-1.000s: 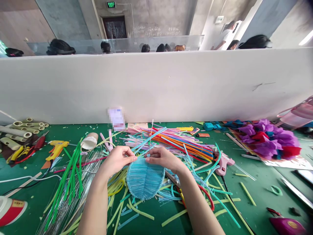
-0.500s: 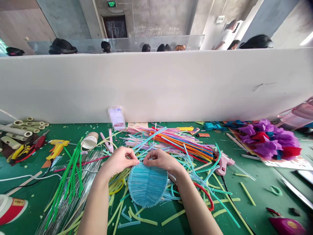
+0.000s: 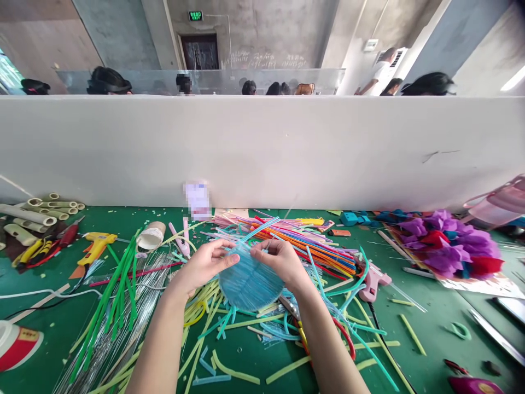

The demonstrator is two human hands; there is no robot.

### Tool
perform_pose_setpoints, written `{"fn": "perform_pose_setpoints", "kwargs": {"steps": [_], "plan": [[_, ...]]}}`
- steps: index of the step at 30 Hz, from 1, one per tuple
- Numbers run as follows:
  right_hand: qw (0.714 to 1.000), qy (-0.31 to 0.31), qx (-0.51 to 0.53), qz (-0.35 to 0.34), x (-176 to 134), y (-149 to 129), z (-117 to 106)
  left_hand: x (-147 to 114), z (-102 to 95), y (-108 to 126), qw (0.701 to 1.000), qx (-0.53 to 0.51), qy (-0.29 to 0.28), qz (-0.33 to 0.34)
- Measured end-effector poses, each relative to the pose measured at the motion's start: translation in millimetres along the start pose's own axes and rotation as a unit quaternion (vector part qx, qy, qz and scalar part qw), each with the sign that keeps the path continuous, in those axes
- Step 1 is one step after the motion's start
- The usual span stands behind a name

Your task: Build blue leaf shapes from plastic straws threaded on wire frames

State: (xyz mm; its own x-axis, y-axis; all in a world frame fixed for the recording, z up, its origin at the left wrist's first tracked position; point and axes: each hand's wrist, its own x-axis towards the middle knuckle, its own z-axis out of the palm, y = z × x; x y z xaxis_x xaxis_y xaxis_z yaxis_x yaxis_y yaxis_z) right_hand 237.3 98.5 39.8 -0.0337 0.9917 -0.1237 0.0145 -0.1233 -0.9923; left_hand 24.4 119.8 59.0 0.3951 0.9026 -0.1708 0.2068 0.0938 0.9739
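A flat, rounded light-blue chenille-stem piece [image 3: 252, 284], ribbed like a leaf with a seam down its middle, hangs tilted above the table. My left hand [image 3: 209, 265] grips its upper left edge, thumb on the front and fingers behind. At the upper right edge my right hand [image 3: 283, 264] is closed in a pinch. A thin wire, blurred, rises from near the right fingers. Just behind the piece lie light-blue chenille stems [image 3: 258, 230]; the fingers hide part of its top edge.
Green stems [image 3: 123, 290] and loose wires lie left, near a yellow glue gun [image 3: 97, 246]. Orange stems [image 3: 315, 247] are piled behind my hands. A pink glue gun [image 3: 373, 280] and purple flowers [image 3: 449, 243] are on the right. A white partition [image 3: 262, 148] stands behind the table.
Both hands have lifted the blue piece up and slightly away from me, and its face has tilted. My left thumb now lies across its front. The view has shifted slightly.
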Motion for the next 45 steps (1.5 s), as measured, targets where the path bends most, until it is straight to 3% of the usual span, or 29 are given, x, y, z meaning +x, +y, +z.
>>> {"fn": "perform_pose_setpoints", "kwargs": {"steps": [3, 6, 10, 21, 24, 31, 34, 38, 41, 43, 45], "plan": [[0.997, 0.061, 0.040, -0.011, -2, -4, 8, 5, 5.3, -2, 0.998, -0.041, 0.033, 0.030], [0.994, 0.083, 0.070, -0.012, -5, -7, 21, 8, 7.3, -2, 0.995, -0.052, 0.069, 0.048], [0.993, 0.072, 0.088, -0.004, -8, -9, 32, 6, 4.3, 0, 0.993, -0.057, 0.089, 0.051], [0.993, 0.050, 0.111, -0.002, -8, -5, 36, 5, 9.2, 3, 0.986, -0.040, 0.129, 0.093], [0.989, -0.012, 0.147, 0.011, -12, -12, 31, 4, 7.6, 5, 0.985, -0.050, 0.133, 0.093], [0.950, -0.282, 0.132, -0.025, -30, -29, -21, -6, 2.6, 14, 0.990, -0.071, 0.083, 0.085], [0.951, -0.285, 0.115, -0.034, -28, -25, -35, -9, 0.4, 16, 0.994, -0.025, 0.054, 0.089], [0.974, -0.171, 0.151, 0.012, -20, -17, -32, -11, -2.4, 19, 0.994, 0.053, -0.019, 0.091], [0.964, -0.240, 0.101, 0.053, -17, -15, -19, -11, -3.2, 21, 0.989, 0.092, -0.089, 0.077], [0.947, -0.303, 0.065, 0.079, -17, -15, -11, -11, -3.7, 22, 0.986, 0.109, -0.101, 0.076], [0.945, -0.310, 0.048, 0.087, -18, -15, -4, -10, -4.9, 21, 0.985, 0.119, -0.092, 0.082]]}}
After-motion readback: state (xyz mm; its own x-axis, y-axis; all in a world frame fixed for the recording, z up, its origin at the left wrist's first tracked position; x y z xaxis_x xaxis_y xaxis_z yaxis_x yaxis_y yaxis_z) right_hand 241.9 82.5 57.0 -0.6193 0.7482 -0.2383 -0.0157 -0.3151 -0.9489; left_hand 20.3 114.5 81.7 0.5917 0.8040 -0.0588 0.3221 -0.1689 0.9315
